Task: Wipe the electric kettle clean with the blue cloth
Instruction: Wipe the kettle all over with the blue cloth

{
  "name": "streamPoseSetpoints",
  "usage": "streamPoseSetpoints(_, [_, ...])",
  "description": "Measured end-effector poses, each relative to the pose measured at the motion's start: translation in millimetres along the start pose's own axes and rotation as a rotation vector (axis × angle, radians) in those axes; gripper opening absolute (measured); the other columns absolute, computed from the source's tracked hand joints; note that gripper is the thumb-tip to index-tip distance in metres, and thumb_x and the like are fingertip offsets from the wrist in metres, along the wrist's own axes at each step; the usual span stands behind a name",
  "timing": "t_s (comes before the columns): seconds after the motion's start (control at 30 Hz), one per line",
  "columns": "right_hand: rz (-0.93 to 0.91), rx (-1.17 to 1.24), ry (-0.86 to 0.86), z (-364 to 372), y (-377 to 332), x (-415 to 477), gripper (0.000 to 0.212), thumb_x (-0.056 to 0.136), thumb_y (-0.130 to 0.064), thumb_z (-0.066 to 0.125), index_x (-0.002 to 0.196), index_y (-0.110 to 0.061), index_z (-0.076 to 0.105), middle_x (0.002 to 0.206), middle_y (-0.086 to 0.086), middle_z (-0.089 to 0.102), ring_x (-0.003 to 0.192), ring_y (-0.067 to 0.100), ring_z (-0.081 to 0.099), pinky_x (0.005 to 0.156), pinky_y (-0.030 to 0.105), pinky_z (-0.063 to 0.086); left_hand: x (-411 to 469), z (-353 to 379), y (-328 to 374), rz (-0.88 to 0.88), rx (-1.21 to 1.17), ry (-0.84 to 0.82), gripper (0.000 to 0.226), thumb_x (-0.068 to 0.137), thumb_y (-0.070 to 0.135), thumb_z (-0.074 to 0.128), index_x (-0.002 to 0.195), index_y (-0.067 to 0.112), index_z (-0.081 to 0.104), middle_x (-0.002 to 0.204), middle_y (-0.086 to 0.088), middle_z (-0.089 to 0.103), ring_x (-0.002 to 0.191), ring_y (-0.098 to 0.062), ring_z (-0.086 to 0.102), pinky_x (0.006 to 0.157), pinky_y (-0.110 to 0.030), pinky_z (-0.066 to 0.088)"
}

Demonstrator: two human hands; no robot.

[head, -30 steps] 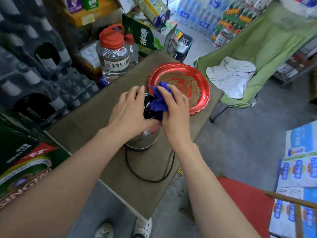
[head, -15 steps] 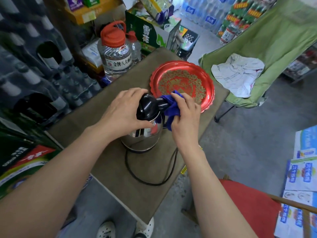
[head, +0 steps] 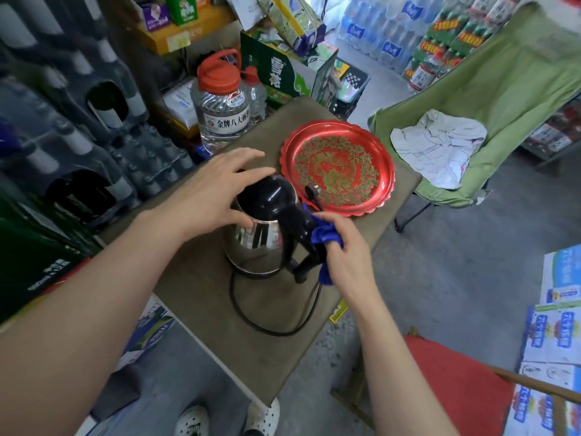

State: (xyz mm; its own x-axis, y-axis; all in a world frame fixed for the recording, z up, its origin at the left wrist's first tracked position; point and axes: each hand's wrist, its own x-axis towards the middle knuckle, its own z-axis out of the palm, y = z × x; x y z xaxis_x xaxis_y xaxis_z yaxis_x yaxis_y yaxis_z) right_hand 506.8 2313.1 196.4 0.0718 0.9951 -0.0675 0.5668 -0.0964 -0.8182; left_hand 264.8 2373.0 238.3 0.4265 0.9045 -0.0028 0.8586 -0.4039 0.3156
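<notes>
A steel electric kettle [head: 256,243] with a black lid and black handle stands in the middle of the small brown table [head: 195,291], its black cord looping toward the table's front edge. My left hand [head: 217,187] rests on the kettle's lid and upper rim, fingers spread around them. My right hand [head: 345,250] grips the bunched blue cloth [head: 323,237] and presses it against the right side of the black handle. Part of the cloth hangs below my palm. The kettle's far side is hidden by my left hand.
A red and gold tray [head: 338,166] lies just behind the kettle, with the cord's plug on its near rim. A large clear jug with a red cap [head: 221,105] stands at the table's back left. A green folding chair [head: 490,99] is at the right, boxes and bottle crates around.
My right hand has slid the blue cloth down from the lid's top to the handle. My left hand has shifted from covering the kettle's side to its lid and rim.
</notes>
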Motion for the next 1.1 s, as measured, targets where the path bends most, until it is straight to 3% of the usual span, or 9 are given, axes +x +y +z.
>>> streamPoseSetpoints(0.1, [-0.084,0.089,-0.030,31,-7,-49,0.066,0.075,0.014,0.048,0.130,-0.020,0.064,0.122,-0.009,0.064,0.114,-0.002,0.056,0.102,0.011,0.037,-14,1,-4,-0.021,0.031,0.122,0.073,0.074,0.014,0.079,0.140,0.028,0.050,0.147,-0.003,0.041,0.137,-0.027,0.032,0.113,-0.039,0.026])
streamPoseSetpoints(0.2, [-0.141,0.137,-0.112,56,-17,-76,0.066,0.071,0.017,0.050,0.128,-0.012,0.066,0.122,-0.006,0.066,0.114,-0.004,0.055,0.102,0.007,0.036,-25,12,5,-0.138,-0.105,0.217,0.066,0.080,-0.007,0.052,0.139,0.023,0.052,0.143,-0.003,0.046,0.128,-0.027,0.041,0.107,-0.023,0.022])
streamPoseSetpoints(0.3, [-0.047,0.248,0.190,56,-26,-72,0.062,0.071,0.008,0.049,0.126,-0.017,0.065,0.125,-0.006,0.066,0.118,-0.001,0.057,0.106,0.020,0.042,-30,24,18,-0.265,-0.228,0.211,0.055,0.092,0.022,0.051,0.145,0.025,0.043,0.150,0.003,0.040,0.135,-0.022,0.039,0.111,-0.030,0.026])
streamPoseSetpoints(0.37, [-0.100,0.270,0.307,58,-34,-60,0.055,0.085,0.000,0.051,0.138,-0.017,0.055,0.140,-0.001,0.057,0.132,0.005,0.049,0.113,0.020,0.036,-34,31,24,-0.257,-0.261,0.158,0.067,0.091,0.041,0.055,0.151,0.024,0.030,0.156,0.005,0.033,0.139,-0.020,0.037,0.113,-0.035,0.031])
streamPoseSetpoints(0.5, [-0.319,0.000,0.063,66,-46,-32,0.066,0.088,0.009,0.051,0.150,-0.012,0.043,0.164,0.012,0.026,0.154,0.022,0.021,0.126,0.029,0.017,-37,34,23,-0.242,-0.398,0.164,0.077,0.088,0.032,0.063,0.153,0.023,0.025,0.160,0.007,0.027,0.144,-0.011,0.029,0.114,-0.021,0.023])
streamPoseSetpoints(0.7, [-0.199,0.005,0.174,52,-44,29,0.051,0.087,-0.003,0.044,0.136,-0.010,0.058,0.148,0.012,0.050,0.140,0.026,0.041,0.123,0.034,0.024,-34,29,18,-0.233,-0.425,0.126,0.078,0.087,0.037,0.065,0.153,0.025,0.026,0.160,0.006,0.027,0.145,-0.008,0.026,0.117,-0.023,0.019])
streamPoseSetpoints(0.77, [-0.267,-0.070,0.185,63,-39,6,0.055,0.085,-0.002,0.047,0.139,-0.010,0.055,0.153,0.014,0.043,0.144,0.028,0.035,0.123,0.026,0.018,-35,31,17,-0.228,-0.420,0.136,0.076,0.087,0.031,0.065,0.153,0.024,0.027,0.159,0.006,0.027,0.145,-0.007,0.026,0.114,-0.018,0.018])
streamPoseSetpoints(0.87, [-0.380,-0.148,0.157,70,-26,-34,0.065,0.082,0.012,0.051,0.144,-0.006,0.050,0.158,0.018,0.034,0.147,0.033,0.030,0.125,0.035,0.020,-36,32,17,-0.220,-0.432,0.135,0.075,0.088,0.029,0.064,0.153,0.025,0.026,0.159,0.007,0.027,0.145,-0.007,0.026,0.117,-0.022,0.020])
streamPoseSetpoints(1.1, [-0.385,-0.162,0.054,47,-64,58,0.051,0.080,0.005,0.046,0.124,-0.011,0.067,0.138,0.011,0.058,0.129,0.032,0.049,0.110,0.036,0.033,-32,28,9,-0.198,-0.436,0.097,0.076,0.088,0.035,0.064,0.153,0.026,0.026,0.159,0.006,0.029,0.143,-0.009,0.031,0.117,-0.030,0.027])
